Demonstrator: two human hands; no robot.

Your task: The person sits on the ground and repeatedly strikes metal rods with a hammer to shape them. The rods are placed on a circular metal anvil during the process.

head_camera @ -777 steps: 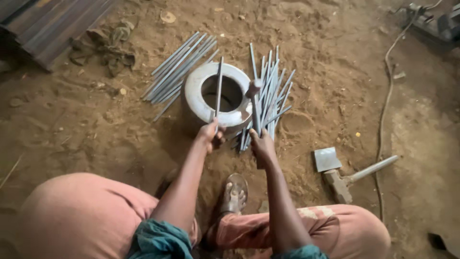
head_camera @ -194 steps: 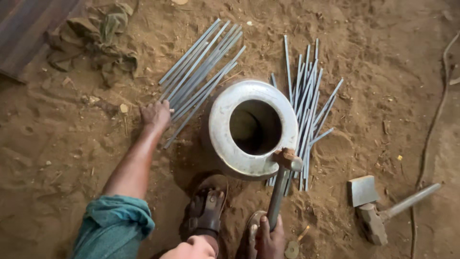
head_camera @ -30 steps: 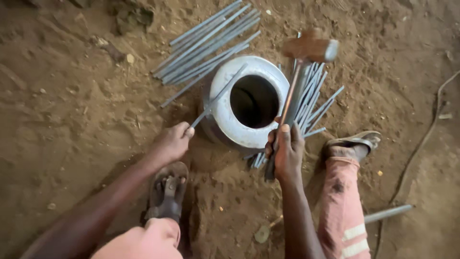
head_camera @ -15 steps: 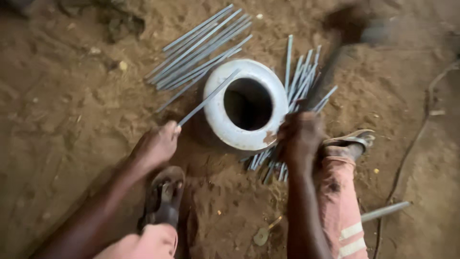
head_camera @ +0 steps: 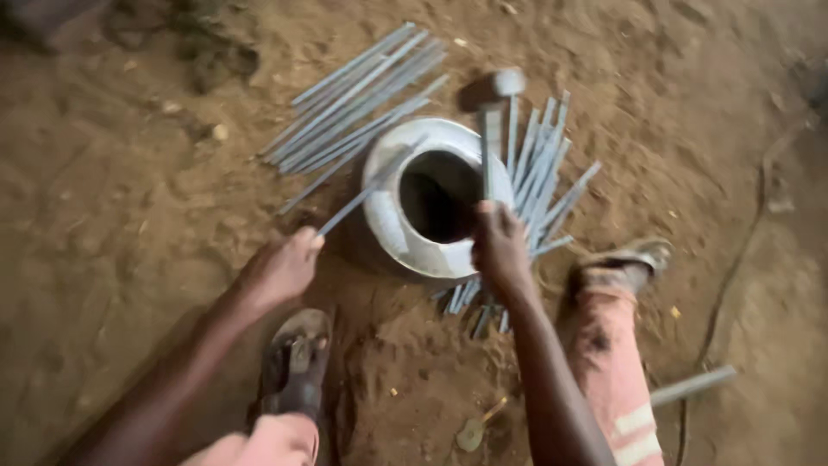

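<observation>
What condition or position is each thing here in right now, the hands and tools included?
Left hand: closed around one thin grey metal rod, which lies slanted across the pot's rim.
Right hand: gripping the handle of a hammer, head raised, blurred.
Round silvery metal pot: mouth open, resting on the dirt, tipped towards the camera.
Left bundle of grey rods: lying loose on the dirt.
Right bundle of grey rods: fanned out beside the pot.

Glossy metal ring (head_camera: pixel 405 233), dull grey metal rods (head_camera: pixel 362 86), rough sandy ground (head_camera: pixel 129 216)

A thin grey rod (head_camera: pixel 366 194) slants across the rim of the pale ring-shaped pot (head_camera: pixel 388 220), mid-frame; a blurred hammer (head_camera: pixel 493 121) apparently points upward above it.
</observation>
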